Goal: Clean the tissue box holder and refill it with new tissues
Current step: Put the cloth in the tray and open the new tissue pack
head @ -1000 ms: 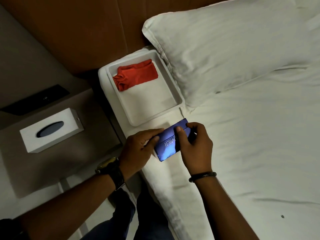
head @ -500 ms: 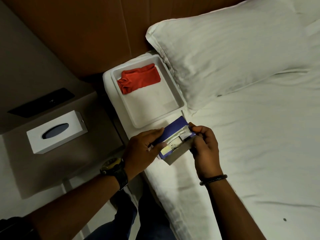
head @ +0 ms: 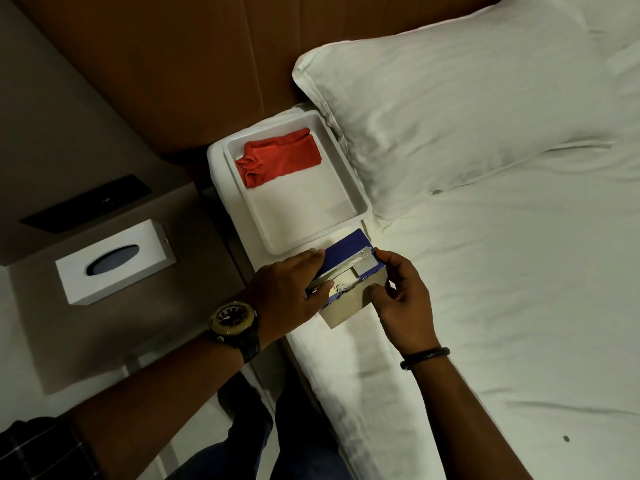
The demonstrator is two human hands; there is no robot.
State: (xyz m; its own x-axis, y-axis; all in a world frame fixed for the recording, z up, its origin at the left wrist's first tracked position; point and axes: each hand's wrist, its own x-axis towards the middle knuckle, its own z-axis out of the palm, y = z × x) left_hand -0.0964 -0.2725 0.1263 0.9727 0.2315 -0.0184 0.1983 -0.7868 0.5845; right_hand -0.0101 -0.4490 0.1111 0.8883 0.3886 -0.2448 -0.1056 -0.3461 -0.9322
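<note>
Bedroom corner, dim light; brown headboard panel (head: 194, 64) across the top, white bed (head: 519, 323) filling the right half.

Count, left to right: one dark flat panel (head: 86, 204) at 9 o'clock; one grey bedside worktop (head: 166, 313) below it; one white tissue box holder (head: 116, 261); one white tray (head: 346, 188); one red cloth (head: 278, 157); one blue tissue pack (head: 348, 251); one pillow (head: 467, 109). Two hands in view.

Tissue box holder: stands on the worktop at 9 o'clock, well apart from the hands. Long axis runs from 8 o'clock to 2 o'clock; oval slot faces up, dark inside.

Tray: on the bed edge at 12 o'clock of the hands, just beside the pillow. Red cloth lies bunched in its far left corner.

Tissue pack: on the bed edge at frame centre, just below the tray's near rim. Long axis about 8 o'clock to 2 o'clock. One flap stands open; pale contents show in the opening.

Left hand (head: 287, 292), watch (head: 232, 318) on the wrist: fingers straight and together, laid flat along the pack's left side, tips toward 2 o'clock.

Right hand (head: 403, 299), dark band (head: 424, 353) on the wrist: fingers curled, thumb and fingertips pinching the grey open flap at the pack's right end.
</note>
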